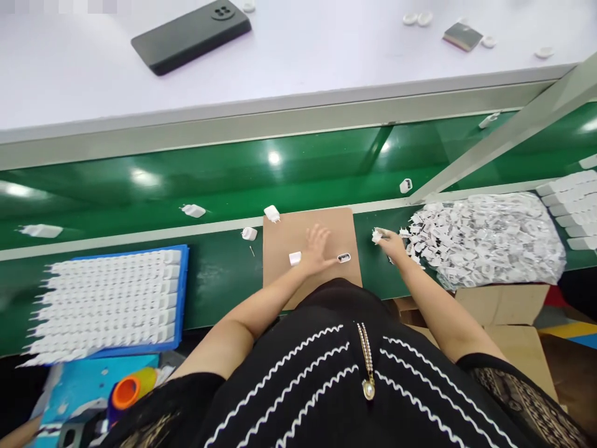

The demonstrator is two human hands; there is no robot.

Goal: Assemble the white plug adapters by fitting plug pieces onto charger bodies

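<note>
while the left hand [318,250] lies over the brown board [282,239] with its fingers spread, its grip is wide open and has hold of nothing. its thumb tip is right by an open white casing [344,257] on the right part of the board; whether they touch, i cannot tell. a white block [295,257] sits left of that hand, also on the board. just right of the board, the right hand [393,244] has its grip pinched closed on a small white part [377,235].

farther right of the board, a clear plastic bag [543,239] bears a heap of white pieces [438,239] that spills towards the right hand. near the board's upper left corner are one white plug [272,213] and, just left of the board, another plug [249,233]. well left of the board, a blue tray [183,298] holds rows of white chargers [112,298] on the green desk [214,280]. beyond the board, on a raised white shelf [303,56], lies a dark phone [191,37].
</note>
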